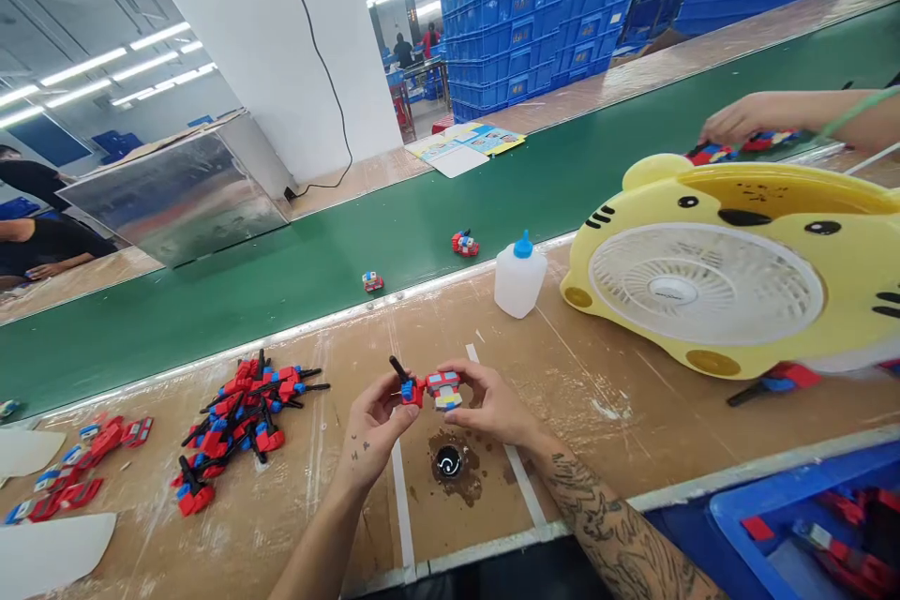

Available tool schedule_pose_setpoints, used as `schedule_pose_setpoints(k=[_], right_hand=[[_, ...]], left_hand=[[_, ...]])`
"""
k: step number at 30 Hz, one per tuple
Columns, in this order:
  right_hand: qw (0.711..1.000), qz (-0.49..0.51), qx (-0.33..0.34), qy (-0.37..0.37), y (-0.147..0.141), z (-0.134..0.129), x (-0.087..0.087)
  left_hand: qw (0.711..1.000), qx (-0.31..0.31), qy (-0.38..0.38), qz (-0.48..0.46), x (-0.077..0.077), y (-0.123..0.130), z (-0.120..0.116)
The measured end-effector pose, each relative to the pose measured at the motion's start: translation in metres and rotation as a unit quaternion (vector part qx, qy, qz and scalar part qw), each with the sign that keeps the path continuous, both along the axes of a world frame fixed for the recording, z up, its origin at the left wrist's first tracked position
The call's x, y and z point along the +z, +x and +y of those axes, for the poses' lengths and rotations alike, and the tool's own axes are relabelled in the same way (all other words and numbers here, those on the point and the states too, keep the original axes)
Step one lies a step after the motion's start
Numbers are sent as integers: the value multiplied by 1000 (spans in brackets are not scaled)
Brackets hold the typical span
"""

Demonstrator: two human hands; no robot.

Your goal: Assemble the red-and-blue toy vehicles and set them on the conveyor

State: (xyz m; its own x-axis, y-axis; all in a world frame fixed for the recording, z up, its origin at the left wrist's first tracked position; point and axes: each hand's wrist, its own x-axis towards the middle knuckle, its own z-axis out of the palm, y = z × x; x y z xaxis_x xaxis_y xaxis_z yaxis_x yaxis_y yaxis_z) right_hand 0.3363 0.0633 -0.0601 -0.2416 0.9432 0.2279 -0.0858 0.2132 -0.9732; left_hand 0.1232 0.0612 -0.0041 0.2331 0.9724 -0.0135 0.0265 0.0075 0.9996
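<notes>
My left hand (376, 427) pinches a small red and blue piece (412, 391) with a black rod pointing up. Between the fingertips of my right hand (488, 401) is a red toy vehicle part (443, 389) with white, blue and yellow areas. The two pieces are side by side and close together; whether they are joined I cannot tell. Below them, a small round dish of dark liquid (448, 462) sits on a wet stain on the brown table (591, 469). To the left lies a pile of red and blue pieces with black rods (239, 412).
A white bottle with a blue cap (520, 281) and a yellow fan (703, 281) stand on the right. Two small toys (465, 245) lie on the green belt (309, 272). More red parts (84, 469) lie far left. A blue bin (738, 516) is lower right. Another person's hand (745, 120) reaches behind the fan.
</notes>
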Motion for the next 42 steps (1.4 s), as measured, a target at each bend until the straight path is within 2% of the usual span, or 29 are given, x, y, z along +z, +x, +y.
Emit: schedule_pose_setpoints(k=[3, 6, 9, 11, 14, 16, 18, 20, 23, 26, 28, 31, 34, 36, 38, 42], right_hand=[[996, -74, -12, 42, 4, 0, 7], [993, -105, -18, 57, 6, -1, 14], [987, -140, -49, 70, 5, -2, 23], [979, -163, -78, 97, 0, -2, 32], [961, -189, -128, 156, -16, -1, 48], [948, -204, -157, 186, -29, 1, 55], [939, -218, -182, 194, -40, 6, 57], [934, -226, -201, 189, -45, 16, 53], [948, -216, -170, 162, -41, 47, 38], [961, -219, -148, 82, -34, 105, 21], [956, -241, -160, 40, -35, 152, 14], [953, -247, -168, 38, -43, 219, 11], [957, -236, -157, 57, -53, 262, 12], [962, -220, -147, 65, -55, 274, 12], [968, -193, -148, 65, -53, 273, 9], [981, -115, -140, 71, -38, 237, 6]], left_hand=[[999, -22, 21, 46, -5, -1, 7], [996, -44, 31, 68, -9, -4, 13], [995, -40, 42, 78, -9, 1, 14], [995, -15, 68, 75, -10, 10, 11], [993, 56, 96, 40, -12, 33, 9], [986, 123, 107, 28, -14, 48, 13], [978, 161, 123, 42, -14, 56, 24], [977, 151, 140, 64, -12, 55, 42], [976, 103, 144, 130, -10, 38, 84], [951, 133, 129, 246, -9, 13, 142], [934, 160, 114, 297, -8, 2, 185], [911, 158, 88, 371, -6, -6, 243], [885, 121, 68, 444, -5, -9, 284], [868, 99, 51, 484, -6, -9, 300], [853, 76, 27, 515, -9, -7, 312], [830, 25, -6, 557, -19, 6, 326]])
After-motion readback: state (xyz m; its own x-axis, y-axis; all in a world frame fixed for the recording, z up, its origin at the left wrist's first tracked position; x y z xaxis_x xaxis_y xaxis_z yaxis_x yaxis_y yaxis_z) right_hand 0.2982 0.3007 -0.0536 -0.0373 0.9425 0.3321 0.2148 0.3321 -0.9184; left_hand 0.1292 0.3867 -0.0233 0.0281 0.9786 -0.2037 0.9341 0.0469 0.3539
